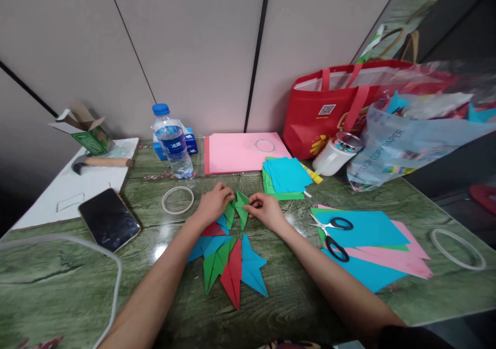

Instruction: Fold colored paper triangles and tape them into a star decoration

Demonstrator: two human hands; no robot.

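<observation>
Two green folded paper pieces stand side by side between my hands. The left piece (230, 215) is pinched in the fingers of my left hand (214, 203). My right hand (268, 210) pinches the right piece (242, 210) at its edge. Below them, folded points lie partly in a ring on the table: a green point (215, 264), a red point (233, 274) and a blue point (252, 267). Another blue point (201, 246) and a red one (213, 229) are partly covered by my left hand and forearm.
Scissors (332, 234) lie on coloured sheets (364, 227) at right. Cut squares (287, 176), pink paper (236, 153) and a water bottle (173, 145) are behind my hands. A tape roll (177, 212), phone (110, 220) and cable (118, 276) lie left; a red bag (310, 111) stands back right.
</observation>
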